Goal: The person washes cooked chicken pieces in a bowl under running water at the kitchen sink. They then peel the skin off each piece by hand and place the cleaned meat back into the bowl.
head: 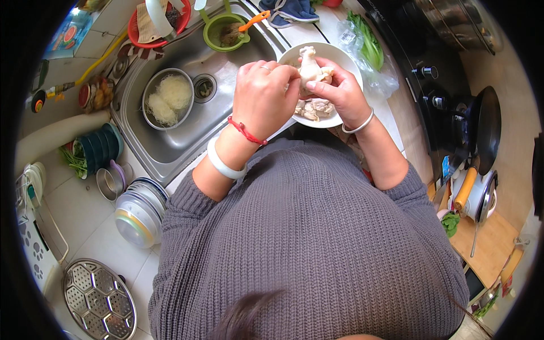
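Observation:
A pale chicken drumstick (311, 68) stands bone end up in my right hand (346, 91), whose thumb presses across its lower part. At its left side, my left hand (265, 95) has thumb and fingertips pinched together against the meat. What lies between those fingertips is mostly hidden. Beneath both hands sits a white bowl (355, 63), its rim partly covered by them. Several pale chicken pieces (314, 109) lie in the bowl, near its front side.
Left of me, the steel sink (221, 106) holds a metal bowl (146, 91) of thin noodles (173, 93) and a green strainer (208, 36). Leafy greens (366, 40) in plastic lie behind the white bowl. A wok (488, 127) and black stove (408, 55) stand at right, stacked bowls (138, 212) at left.

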The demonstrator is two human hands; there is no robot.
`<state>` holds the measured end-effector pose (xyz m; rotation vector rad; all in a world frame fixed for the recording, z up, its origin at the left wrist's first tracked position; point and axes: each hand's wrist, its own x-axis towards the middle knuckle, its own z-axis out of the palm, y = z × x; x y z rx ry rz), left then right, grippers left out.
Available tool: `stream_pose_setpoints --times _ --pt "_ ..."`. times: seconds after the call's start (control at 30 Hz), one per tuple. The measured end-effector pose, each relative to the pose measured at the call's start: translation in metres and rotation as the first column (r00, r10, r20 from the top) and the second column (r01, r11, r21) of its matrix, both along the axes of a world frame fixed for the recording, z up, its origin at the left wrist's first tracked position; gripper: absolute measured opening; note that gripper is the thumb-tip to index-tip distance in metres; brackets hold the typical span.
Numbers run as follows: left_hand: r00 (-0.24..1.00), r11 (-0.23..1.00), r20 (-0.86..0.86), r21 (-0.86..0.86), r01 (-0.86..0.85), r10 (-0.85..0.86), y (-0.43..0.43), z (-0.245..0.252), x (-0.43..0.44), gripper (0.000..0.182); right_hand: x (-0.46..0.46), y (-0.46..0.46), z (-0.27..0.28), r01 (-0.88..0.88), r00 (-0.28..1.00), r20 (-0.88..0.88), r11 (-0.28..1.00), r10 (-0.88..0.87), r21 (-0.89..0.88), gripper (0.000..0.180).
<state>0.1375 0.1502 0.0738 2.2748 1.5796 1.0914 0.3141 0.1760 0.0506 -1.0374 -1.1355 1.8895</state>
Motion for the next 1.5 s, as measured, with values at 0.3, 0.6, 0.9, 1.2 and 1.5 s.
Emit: stream_pose_setpoints --times 0.3,0.6,0.9,1.2,1.5 --pt "0.998 0.999 -0.054 0.044 0.011 -0.008 -0.002 -0.001 0.002 0.004 -0.001 -0.004 -0.003 0.038 0.989 0.13 0.978 -0.066 0.205 0.055" --pt "0.992 0.998 -0.124 0.057 0.006 0.001 -0.002 0.001 0.004 0.009 -0.003 -0.005 -0.005 0.018 0.965 0.246 0.954 -0.095 0.298 0.055" --pt "0.997 1.0 0.08 0.021 0.021 -0.022 0.004 -0.01 -0.006 0.008 -0.003 -0.005 -0.005 0.029 0.99 0.129 0.99 -0.047 0.14 0.055" --pt "0.936 0.988 0.351 -0.126 0.091 -0.041 -0.002 -0.001 -0.008 0.014 -0.001 0.002 0.013 -0.145 0.977 -0.176 0.983 0.123 -0.115 0.046" --pt "0.93 0.984 0.35 -0.092 0.155 -0.114 -0.005 0.009 -0.004 0.022 -0.003 0.002 0.017 -0.125 0.952 -0.298 0.98 0.075 -0.154 0.042"
